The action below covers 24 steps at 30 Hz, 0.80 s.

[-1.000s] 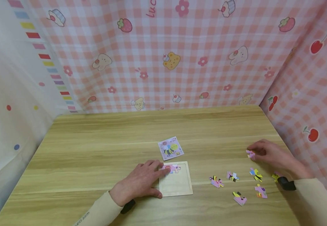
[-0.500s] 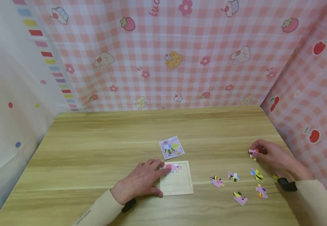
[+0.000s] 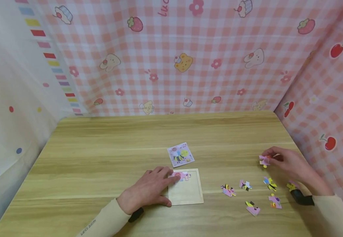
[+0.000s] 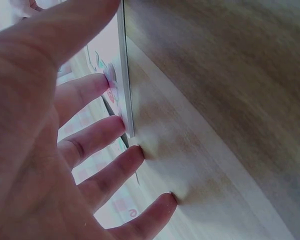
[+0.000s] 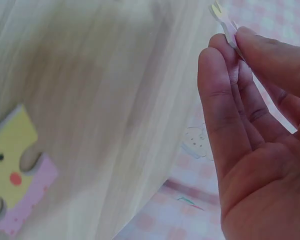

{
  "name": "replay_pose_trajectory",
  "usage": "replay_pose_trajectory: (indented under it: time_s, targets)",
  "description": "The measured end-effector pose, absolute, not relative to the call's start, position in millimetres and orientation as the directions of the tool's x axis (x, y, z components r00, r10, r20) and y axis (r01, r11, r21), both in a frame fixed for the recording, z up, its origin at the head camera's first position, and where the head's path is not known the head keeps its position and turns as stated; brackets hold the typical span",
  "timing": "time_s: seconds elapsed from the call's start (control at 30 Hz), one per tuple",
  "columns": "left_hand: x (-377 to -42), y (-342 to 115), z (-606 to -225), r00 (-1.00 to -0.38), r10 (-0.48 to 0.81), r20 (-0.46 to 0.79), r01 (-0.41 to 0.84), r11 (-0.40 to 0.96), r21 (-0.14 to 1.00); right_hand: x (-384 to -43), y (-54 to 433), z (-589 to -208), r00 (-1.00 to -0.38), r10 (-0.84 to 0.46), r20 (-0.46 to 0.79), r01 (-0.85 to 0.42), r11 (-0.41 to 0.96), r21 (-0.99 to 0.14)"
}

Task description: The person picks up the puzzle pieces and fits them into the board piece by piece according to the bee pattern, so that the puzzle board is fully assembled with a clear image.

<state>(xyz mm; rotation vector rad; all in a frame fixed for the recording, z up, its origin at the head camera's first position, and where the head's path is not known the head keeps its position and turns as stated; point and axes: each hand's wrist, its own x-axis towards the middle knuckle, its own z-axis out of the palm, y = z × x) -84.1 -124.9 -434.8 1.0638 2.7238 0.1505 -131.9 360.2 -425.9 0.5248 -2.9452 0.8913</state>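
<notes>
My left hand [image 3: 146,191] lies with spread fingers at the left side of a shallow wooden puzzle tray [image 3: 201,189]. Its index finger rests on a pink puzzle piece [image 3: 185,176] in the tray's upper left corner, and the thumb touches the lower left edge. In the left wrist view, the fingers reach along the tray's rim [image 4: 126,85]. At the right, my right hand [image 3: 290,168] pinches another pink puzzle piece [image 3: 264,160] with a yellow tab between thumb and fingertips, raised over the table. The right wrist view shows this held piece [image 5: 227,27] nearly edge-on.
A square bee picture card [image 3: 181,154] lies behind the tray. Several loose pieces, including a bee-striped one [image 3: 228,190] and a pink-and-yellow one [image 3: 252,208], lie right of it. A yellow-faced piece [image 3: 291,185] is partly under the right wrist. Checked curtains surround the table.
The right hand has turned the piece in its fingertips, so a yellow tab now shows at the bottom. The left hand stays on the tray; the head view has shifted slightly.
</notes>
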Motion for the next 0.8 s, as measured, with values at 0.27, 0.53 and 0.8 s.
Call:
replay_pose_trajectory:
  time_s: [0.27, 0.53, 0.8]
  targets:
    - [-83.2, -124.8, -433.6, -0.719, 0.676, -0.163, 0.652, 0.737, 0.181, -126.5, 350.1, -420.0, -0.943, -0.301, 0.143, -0.330, 0.780, -0.532]
    - [-82.7, -124.5, -433.0, -0.718, 0.678, -0.161, 0.654, 0.735, 0.178, -120.2, 335.7, -416.2, -0.947, -0.284, 0.151, -0.317, 0.748, -0.583]
    - [-82.6, -124.3, -432.9, -0.719, 0.677, -0.158, 0.654, 0.735, 0.178, -115.2, 321.0, -412.9, -0.940, -0.286, 0.184, -0.338, 0.728, -0.597]
